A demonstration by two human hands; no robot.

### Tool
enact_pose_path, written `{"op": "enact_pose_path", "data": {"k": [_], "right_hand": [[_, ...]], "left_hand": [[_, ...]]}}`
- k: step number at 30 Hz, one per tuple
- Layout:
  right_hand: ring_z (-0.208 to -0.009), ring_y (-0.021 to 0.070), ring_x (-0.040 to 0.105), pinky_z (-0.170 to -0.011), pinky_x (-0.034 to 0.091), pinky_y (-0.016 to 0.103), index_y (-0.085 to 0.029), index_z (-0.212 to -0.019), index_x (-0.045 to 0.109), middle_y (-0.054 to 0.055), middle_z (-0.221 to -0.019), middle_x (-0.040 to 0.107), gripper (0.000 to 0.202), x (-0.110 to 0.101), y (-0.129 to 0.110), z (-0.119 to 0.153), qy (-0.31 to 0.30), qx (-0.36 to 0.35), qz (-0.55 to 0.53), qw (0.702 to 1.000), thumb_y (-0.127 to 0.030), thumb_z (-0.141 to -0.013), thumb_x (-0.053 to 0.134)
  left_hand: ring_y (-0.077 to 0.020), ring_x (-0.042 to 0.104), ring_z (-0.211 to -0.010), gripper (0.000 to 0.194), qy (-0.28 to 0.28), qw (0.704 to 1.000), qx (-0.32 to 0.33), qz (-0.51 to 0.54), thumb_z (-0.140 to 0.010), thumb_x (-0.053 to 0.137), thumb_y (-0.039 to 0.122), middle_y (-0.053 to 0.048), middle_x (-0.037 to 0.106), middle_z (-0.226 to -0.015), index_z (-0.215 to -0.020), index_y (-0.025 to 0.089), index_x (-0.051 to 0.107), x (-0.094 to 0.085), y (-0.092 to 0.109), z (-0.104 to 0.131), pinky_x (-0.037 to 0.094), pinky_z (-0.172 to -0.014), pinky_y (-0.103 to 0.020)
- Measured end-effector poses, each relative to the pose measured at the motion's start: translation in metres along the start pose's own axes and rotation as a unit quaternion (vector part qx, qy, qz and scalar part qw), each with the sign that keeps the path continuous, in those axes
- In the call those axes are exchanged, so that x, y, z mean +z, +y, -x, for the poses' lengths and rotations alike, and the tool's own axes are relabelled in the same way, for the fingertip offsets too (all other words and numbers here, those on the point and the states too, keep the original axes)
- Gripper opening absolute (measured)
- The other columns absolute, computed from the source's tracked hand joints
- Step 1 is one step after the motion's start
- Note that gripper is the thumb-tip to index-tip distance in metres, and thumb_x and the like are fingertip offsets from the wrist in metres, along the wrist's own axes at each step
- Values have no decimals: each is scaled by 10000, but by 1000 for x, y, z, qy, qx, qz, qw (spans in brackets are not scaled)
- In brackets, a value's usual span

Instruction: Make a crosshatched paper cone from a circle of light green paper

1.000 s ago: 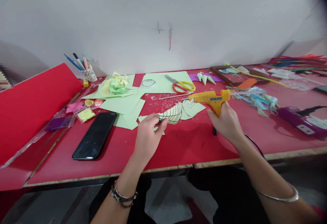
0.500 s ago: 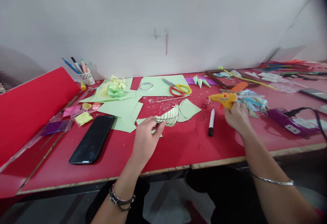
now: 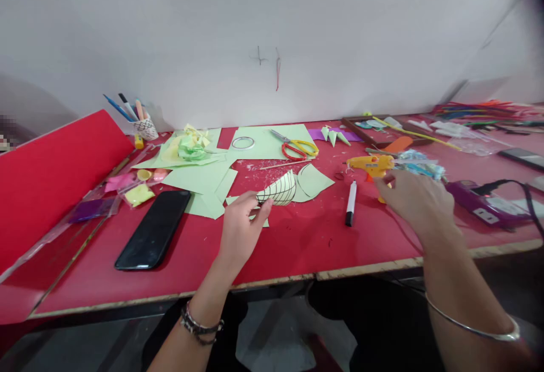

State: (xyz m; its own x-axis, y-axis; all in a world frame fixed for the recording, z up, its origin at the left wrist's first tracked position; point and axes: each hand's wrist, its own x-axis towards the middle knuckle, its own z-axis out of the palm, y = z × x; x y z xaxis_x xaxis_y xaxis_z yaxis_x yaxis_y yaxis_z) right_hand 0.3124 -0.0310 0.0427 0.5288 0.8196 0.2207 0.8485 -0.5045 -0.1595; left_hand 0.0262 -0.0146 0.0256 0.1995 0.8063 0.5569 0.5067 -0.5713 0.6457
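My left hand (image 3: 242, 222) pinches the narrow end of a rolled, pale green paper cone (image 3: 280, 188) covered with black crossed lines. Beside the cone lies a cut green paper piece (image 3: 317, 181). My right hand (image 3: 419, 202) hovers just right of a yellow glue gun (image 3: 370, 162), its fingers apart and the gun's handle showing in front of them. A white marker with a black cap (image 3: 352, 202) rests between my hands. Scissors with red and yellow handles (image 3: 297, 144) lie on a green sheet behind.
A black phone (image 3: 153, 230) and green sheets (image 3: 199, 176) lie at left, near a pen cup (image 3: 145, 128). At right are a purple power strip (image 3: 484, 202), a brown frame (image 3: 385, 137) and colourful strips (image 3: 488, 110). A white partition (image 3: 191, 49) stands behind.
My right hand has come off the glue gun's handle and moved slightly right; the gun stays in nearly the same place. My left hand with the cone has barely shifted.
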Motion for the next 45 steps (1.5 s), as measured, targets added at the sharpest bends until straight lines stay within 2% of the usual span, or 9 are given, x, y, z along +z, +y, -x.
{"op": "enact_pose_path", "data": {"k": [3,6,8,12,18,27,34,40,45], "right_hand": [[-727,255,553,-627,384,373,-164,-815,607,114,-732,594,247,-1,-24,11,-7,-82,-152,985,-339,-767,439],[-762,167,559,-674,432,278,-190,-906,570,62,-846,613,236,14,-50,27,-81,-191,-351,913,-351,-785,446],[-802,151,546,-702,437,264,-204,-992,553,52,-932,597,271,25,-65,38,-184,-219,-529,799,-350,-774,488],[-775,101,534,-695,428,211,-229,-921,608,5,-896,609,182,37,-82,52,-298,-154,-726,600,-307,-767,552],[-596,38,502,-587,425,128,-169,-696,654,-39,-634,573,105,45,-82,53,-373,-7,-795,479,-256,-655,696],[-629,38,528,-616,450,108,-163,-742,663,-16,-698,594,118,46,-82,55,-388,-21,-815,430,-262,-681,680],[-710,97,525,-635,440,198,-189,-699,599,-4,-800,563,172,39,-81,60,-420,-90,-815,388,-357,-717,630],[-665,94,511,-619,422,202,-181,-681,583,-1,-784,550,189,34,-80,60,-428,-112,-805,395,-355,-754,586],[-630,90,506,-579,414,183,-182,-804,626,-11,-693,538,157,33,-78,64,-455,-104,-758,455,-310,-714,632]], "left_hand": [[-89,398,-502,414,6,1000,-11,11,-809,489,299,31,349,-544,-483,190,260,2,-1,1,307,-451,-205],[-134,523,-621,404,-2,1000,-9,8,-804,497,306,13,421,-524,-456,184,333,6,-1,2,378,-530,-212],[-169,569,-738,373,-11,1000,-6,5,-805,495,300,-16,510,-573,-463,175,413,10,0,3,417,-601,-229],[-172,580,-844,196,-47,998,-10,38,-811,489,265,-61,623,-849,-702,156,609,18,3,6,456,-615,-218],[-154,561,-905,245,-70,994,-10,89,-821,449,169,-54,599,-989,-1003,205,610,19,6,9,486,-655,-212],[-146,549,-934,388,-110,984,-5,137,-807,466,155,-54,567,-1068,-1185,241,465,15,7,9,478,-733,-240],[-157,545,-934,205,-125,972,-21,195,-785,504,163,-46,584,-1000,-964,216,589,8,3,5,453,-758,-260],[-150,548,-886,99,-188,950,1,249,-776,557,232,-49,599,-924,-769,197,649,-1,4,1,437,-750,-256],[-127,562,-799,84,-217,909,-56,351,-763,580,229,-30,611,-823,-825,180,609,3,3,3,440,-728,-241]]}}
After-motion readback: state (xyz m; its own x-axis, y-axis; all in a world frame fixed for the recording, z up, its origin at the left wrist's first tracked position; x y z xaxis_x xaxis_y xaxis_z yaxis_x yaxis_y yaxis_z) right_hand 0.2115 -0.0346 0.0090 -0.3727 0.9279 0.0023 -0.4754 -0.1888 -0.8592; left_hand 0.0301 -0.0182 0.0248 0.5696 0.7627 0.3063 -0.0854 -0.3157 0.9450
